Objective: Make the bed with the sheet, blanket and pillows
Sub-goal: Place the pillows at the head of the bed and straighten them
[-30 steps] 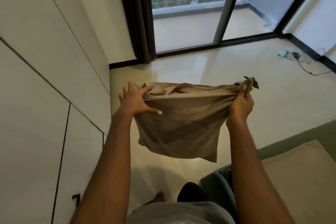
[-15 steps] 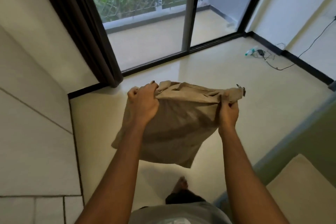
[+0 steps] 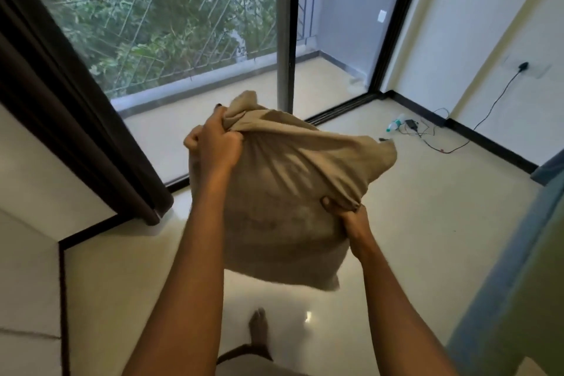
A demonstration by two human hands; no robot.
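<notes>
Pillowcase: tan cloth — held up over the floor
Left hand: squeezing its top edge
Right hand: squeezing its side — lower down

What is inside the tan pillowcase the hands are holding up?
Its contents are hidden: the pillowcase bulges, but the cloth covers whatever fills it. The left hand bunches its top corner; the right hand grips its right side. Below it lies bare floor.

Room, daylit. A glossy cream tiled floor is bounded by black skirting. A sliding glass door is framed in black; left of it a dark curtain is hung. Beyond it a balcony railing and foliage are seen. Right of it a cream wall is fitted with a plugged-in socket.
</notes>
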